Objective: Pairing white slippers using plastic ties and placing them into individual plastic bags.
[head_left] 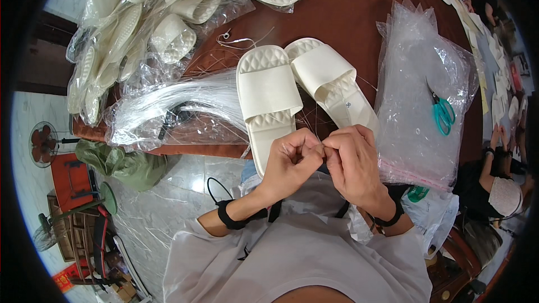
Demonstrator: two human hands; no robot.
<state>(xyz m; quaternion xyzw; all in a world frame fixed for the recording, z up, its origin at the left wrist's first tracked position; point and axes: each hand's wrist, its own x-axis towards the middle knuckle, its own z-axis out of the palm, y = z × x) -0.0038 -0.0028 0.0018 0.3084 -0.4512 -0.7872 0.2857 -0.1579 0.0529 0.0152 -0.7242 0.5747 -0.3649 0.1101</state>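
Two cream slide slippers lie side by side on the brown-covered table. The left slipper [270,91] points away from me, and the right slipper [325,73] is slanted, its toe against the other. Over their heel ends, my left hand [289,163] and my right hand [357,164] meet with fingertips pinched together. Whatever they pinch is too small to make out; fine clear strands show on the cloth between the slippers. A bundle of long clear plastic strands [196,101] in a bag lies left of the pair.
Bagged cream slippers [126,28] are heaped at the back left. On the right, teal-handled scissors [443,115] rest on a stack of clear plastic bags [412,78]. A green sack [126,163] and a fan [44,143] stand left of the table. Other people work at the far right.
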